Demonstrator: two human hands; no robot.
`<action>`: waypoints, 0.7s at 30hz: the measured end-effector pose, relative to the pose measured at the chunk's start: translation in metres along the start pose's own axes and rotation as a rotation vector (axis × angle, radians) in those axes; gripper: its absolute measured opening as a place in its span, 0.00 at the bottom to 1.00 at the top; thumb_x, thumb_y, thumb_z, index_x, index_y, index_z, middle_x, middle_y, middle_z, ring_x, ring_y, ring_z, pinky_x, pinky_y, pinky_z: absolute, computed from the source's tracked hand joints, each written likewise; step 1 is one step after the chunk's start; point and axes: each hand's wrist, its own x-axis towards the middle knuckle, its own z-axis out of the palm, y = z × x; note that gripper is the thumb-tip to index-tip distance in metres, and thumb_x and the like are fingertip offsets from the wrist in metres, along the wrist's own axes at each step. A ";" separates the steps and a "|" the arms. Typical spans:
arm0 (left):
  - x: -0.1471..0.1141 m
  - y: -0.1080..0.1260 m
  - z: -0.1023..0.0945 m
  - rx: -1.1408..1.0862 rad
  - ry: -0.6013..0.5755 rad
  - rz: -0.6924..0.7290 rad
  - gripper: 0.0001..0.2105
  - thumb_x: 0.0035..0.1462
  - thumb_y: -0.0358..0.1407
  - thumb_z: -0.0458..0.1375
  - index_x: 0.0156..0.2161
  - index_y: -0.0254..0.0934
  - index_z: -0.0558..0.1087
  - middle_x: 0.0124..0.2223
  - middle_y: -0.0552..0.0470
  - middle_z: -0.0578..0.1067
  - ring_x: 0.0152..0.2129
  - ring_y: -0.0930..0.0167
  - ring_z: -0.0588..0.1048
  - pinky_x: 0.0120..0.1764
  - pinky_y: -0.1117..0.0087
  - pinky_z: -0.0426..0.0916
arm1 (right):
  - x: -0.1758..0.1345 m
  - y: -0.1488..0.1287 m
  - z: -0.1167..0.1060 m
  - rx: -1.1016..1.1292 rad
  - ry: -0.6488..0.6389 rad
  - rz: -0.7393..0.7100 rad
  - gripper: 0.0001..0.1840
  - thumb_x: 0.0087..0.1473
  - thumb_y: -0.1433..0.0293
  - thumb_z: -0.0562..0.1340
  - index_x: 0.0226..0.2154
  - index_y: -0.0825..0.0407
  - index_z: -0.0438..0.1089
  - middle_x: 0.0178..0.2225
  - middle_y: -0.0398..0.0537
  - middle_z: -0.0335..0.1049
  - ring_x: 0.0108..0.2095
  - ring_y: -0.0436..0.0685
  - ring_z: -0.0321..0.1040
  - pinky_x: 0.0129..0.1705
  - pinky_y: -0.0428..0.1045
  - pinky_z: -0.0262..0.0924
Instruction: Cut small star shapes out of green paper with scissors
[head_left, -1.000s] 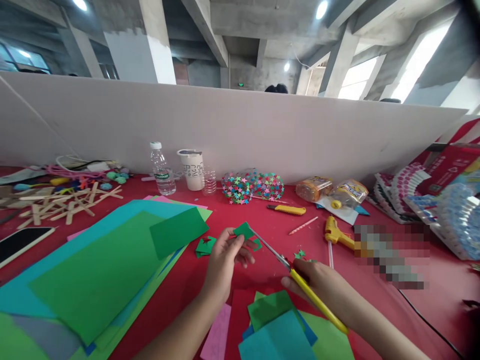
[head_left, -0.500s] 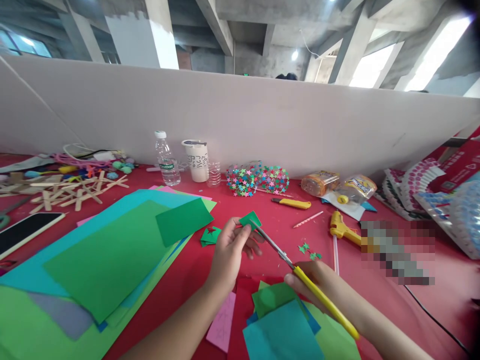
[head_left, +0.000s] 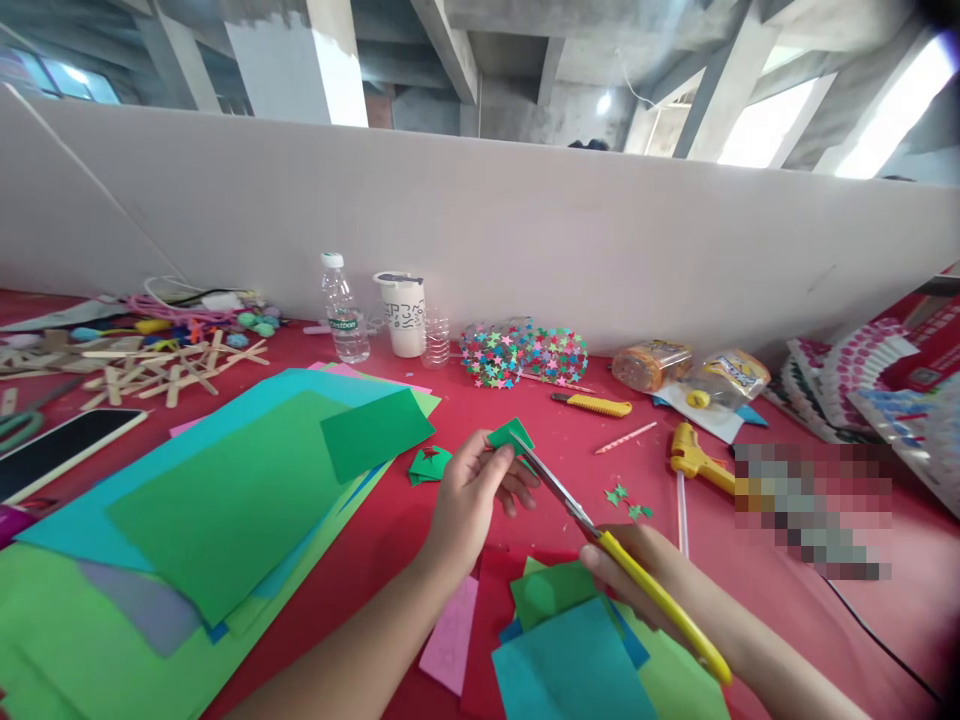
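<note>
My left hand point(head_left: 480, 482) pinches a small piece of green paper point(head_left: 514, 433) between thumb and fingers. Yellow-handled scissors point(head_left: 660, 592) are gripped in my right hand point(head_left: 637, 560), their blades reaching up and left onto that piece. Whether the blades are fully closed is hard to make out. Small green offcuts point(head_left: 429, 464), one with a star-shaped opening, lie just left of my left hand. Several tiny green stars point(head_left: 628, 502) rest beyond my right hand. Below the hands is a pile of blue and green paper pieces point(head_left: 570, 655), beside a pink paper strip point(head_left: 451, 640).
Large coloured sheets point(head_left: 232, 500) cover the left side. Behind stand a water bottle point(head_left: 345, 318), a white cup point(head_left: 403, 318) and star-covered clear rounds point(head_left: 491, 355). A yellow utility knife point(head_left: 596, 404) and a yellow glue gun point(head_left: 701, 462) lie to the right. Craft sticks point(head_left: 169, 370) are at far left.
The view has shifted slightly, so everything sits a little further right. The scissor blades still meet the green piece, which my left hand has tilted slightly.
</note>
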 end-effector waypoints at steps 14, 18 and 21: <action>0.000 -0.003 0.000 -0.001 0.011 0.000 0.10 0.56 0.41 0.53 0.30 0.36 0.62 0.24 0.51 0.76 0.16 0.72 0.74 0.16 0.77 0.61 | 0.001 0.007 0.003 -0.014 -0.008 -0.053 0.26 0.54 0.46 0.52 0.22 0.51 0.55 0.18 0.37 0.49 0.20 0.47 0.50 0.20 0.42 0.44; 0.000 -0.002 0.000 0.023 0.004 0.017 0.10 0.57 0.40 0.53 0.29 0.37 0.61 0.24 0.52 0.76 0.16 0.71 0.75 0.16 0.76 0.61 | 0.000 0.009 0.004 -0.015 -0.009 -0.060 0.26 0.55 0.47 0.52 0.22 0.51 0.54 0.19 0.37 0.49 0.20 0.47 0.50 0.20 0.42 0.45; 0.000 -0.003 0.000 0.023 0.001 0.020 0.10 0.57 0.40 0.52 0.29 0.37 0.61 0.25 0.51 0.76 0.16 0.71 0.75 0.16 0.76 0.61 | 0.000 0.008 0.005 -0.015 -0.003 -0.060 0.26 0.55 0.47 0.52 0.21 0.51 0.53 0.18 0.37 0.49 0.20 0.47 0.50 0.20 0.42 0.45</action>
